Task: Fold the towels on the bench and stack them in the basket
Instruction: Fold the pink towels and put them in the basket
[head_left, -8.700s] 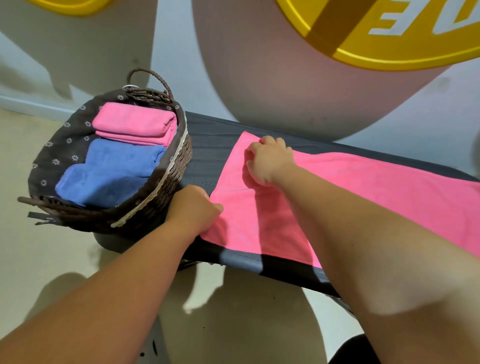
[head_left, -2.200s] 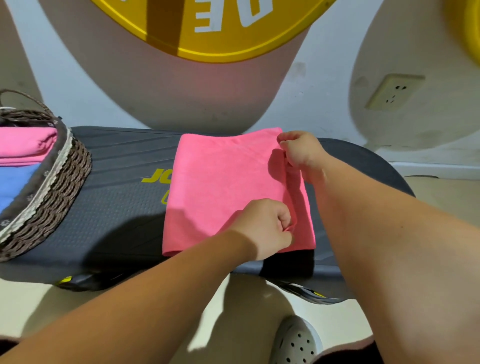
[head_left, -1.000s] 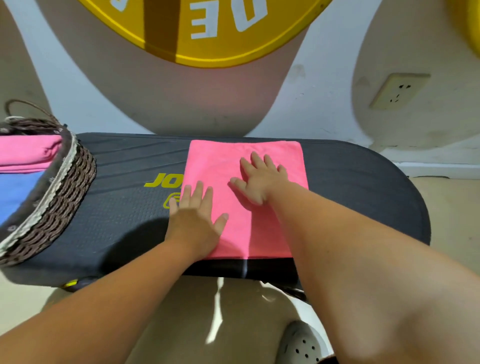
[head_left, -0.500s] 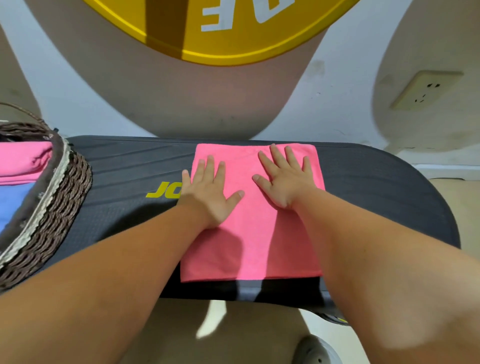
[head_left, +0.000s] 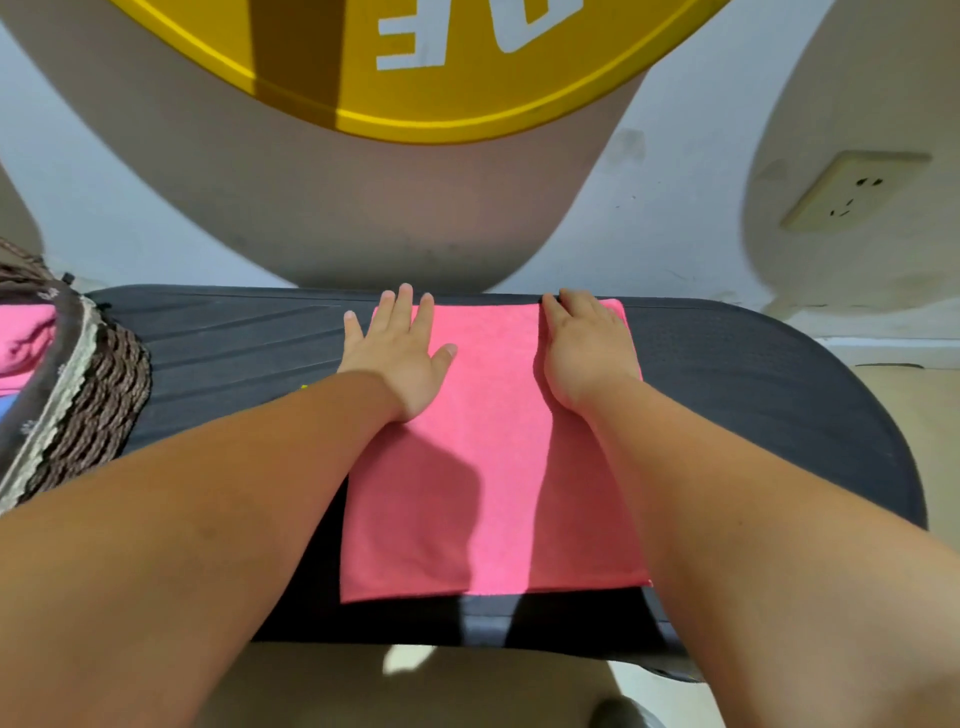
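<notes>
**Pressing the fold flat at the far hem**

Your left hand (head_left: 397, 358) lay flat and released on the far left corner of the towel (head_left: 488, 467). Its fingers were straight, and the little finger was off the cloth on the bench (head_left: 753, 405). Your right hand (head_left: 584, 353) sat on the far right corner. Its fingertips (head_left: 569, 299) bent down at the far hem, and I could not tell whether they had hooked the cloth or only pressed it.

The towel lay as a tidy pink rectangle across the middle of the bench, its long side running from you toward the wall and its near hem close to the front edge. The basket (head_left: 88, 395) stood at the left end, well apart from the towel, with a pink towel (head_left: 26, 338) showing inside.

I judged this to be the smoothing before one more fold. The step called for even pressure from both palms, so that no layer crept sideways. Both far corners then needed taking together and bringing straight to the near hem, corner on corner. The cloth looked soft and thin, so a one-sided pull would likely have skewed it. The crease wanted pressing flat before any lift toward the basket.
</notes>
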